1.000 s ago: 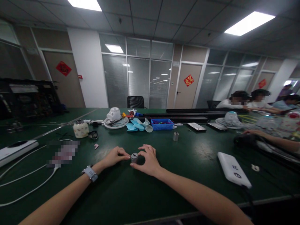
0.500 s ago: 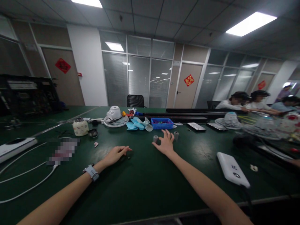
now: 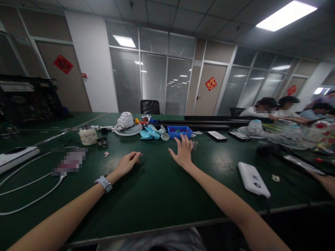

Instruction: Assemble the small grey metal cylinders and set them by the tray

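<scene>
My right hand is raised over the middle of the table, its fingers spread and its thumb held apart. I see nothing gripped in it, though its palm side is hidden. Just right of its fingers stands a small grey cylinder, partly covered by the hand. My left hand rests on the green tabletop, fingers bent and their tips close together. Whatever lies between those fingertips, if anything, is too small to make out. Just below them sits a tiny dark piece.
Beyond my hands are a blue tray, blue fan blades and a white fan. A jar stands left. A white power bank lies right, with a co-worker's hand at the edge.
The view has tilted down a little. A second grey cylinder by my right thumb is now out of sight. My left fingers have bent inward from a straighter pose.
</scene>
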The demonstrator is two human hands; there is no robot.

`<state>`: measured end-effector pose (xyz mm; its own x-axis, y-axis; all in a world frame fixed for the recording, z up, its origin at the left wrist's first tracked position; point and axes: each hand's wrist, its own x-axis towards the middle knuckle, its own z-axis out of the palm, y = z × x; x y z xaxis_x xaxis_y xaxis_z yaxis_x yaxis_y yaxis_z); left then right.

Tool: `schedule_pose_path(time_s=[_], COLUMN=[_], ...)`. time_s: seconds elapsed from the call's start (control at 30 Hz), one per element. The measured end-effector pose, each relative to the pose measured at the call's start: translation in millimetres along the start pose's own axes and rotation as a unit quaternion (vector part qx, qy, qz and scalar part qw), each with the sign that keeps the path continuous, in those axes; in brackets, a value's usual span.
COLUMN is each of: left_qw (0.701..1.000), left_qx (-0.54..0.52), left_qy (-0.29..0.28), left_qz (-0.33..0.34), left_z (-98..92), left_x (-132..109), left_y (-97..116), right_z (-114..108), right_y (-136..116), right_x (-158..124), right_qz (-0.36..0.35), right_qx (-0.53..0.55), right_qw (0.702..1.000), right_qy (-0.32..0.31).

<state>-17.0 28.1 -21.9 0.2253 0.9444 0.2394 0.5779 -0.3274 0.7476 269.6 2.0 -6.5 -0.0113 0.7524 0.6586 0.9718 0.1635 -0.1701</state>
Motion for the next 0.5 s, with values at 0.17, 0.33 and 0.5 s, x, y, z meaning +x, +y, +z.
schedule_pose_path(time_s=[0.17, 0.33, 0.5], left_qw=[1.000, 1.000, 1.000], left_qx=[-0.008, 0.005, -0.018], left_qy=[0.019, 0.009, 0.001], left_qz=[0.003, 0.013, 0.018], left_z=[2.7, 6.7, 7.2], left_x=[2.0, 3.0, 2.1], left_y=[-4.6, -8.0, -7.2], right_z=[-16.3, -5.6, 0.6], right_y=[-76.5, -96.1, -94.6], right_x=[-43.5, -54.6, -50.7], right_qz=[-0.215, -0.211, -0.231], right_qx=[0.174, 0.191, 0.189], right_qw=[0.933, 0.909, 0.905], right_qy=[-0.231, -0.304, -0.304])
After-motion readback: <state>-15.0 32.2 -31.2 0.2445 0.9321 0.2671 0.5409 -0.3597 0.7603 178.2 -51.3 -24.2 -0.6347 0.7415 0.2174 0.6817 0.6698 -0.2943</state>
